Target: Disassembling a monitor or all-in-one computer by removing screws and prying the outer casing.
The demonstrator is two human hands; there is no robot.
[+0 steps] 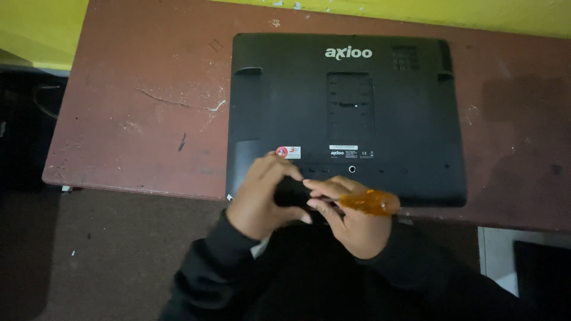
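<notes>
1. Your left hand (260, 196) rests at the near edge of the black monitor (345, 113), fingers curled over a dark part at that edge; whether it truly grips that part you cannot tell from this view.
2. Your right hand (351, 223) is clamped on a tool with a translucent orange handle (370, 202). The handle lies across your fingers and points to your right.
3. The tool's tip is hidden between your two hands, so where it meets the monitor is not visible.
4. Your hands are close together, fingertips almost touching, at the middle of the monitor's near edge.
5. The monitor lies face down on the counter (137, 107), its back panel up. It sits right of the counter's middle, with its near edge reaching the counter's near edge.
6. On the back panel you can see a recessed rectangular plate (350, 107) near the middle, a small vent grille (404, 57) at the far right corner, and small labels (288, 152) just beyond your left hand.
7. The counter is reddish brown, worn, with pale scratches (178, 102) left of the monitor.
8. A yellow wall (41, 30) runs behind the counter.
9. Both your sleeves (202, 267) are black.
</notes>
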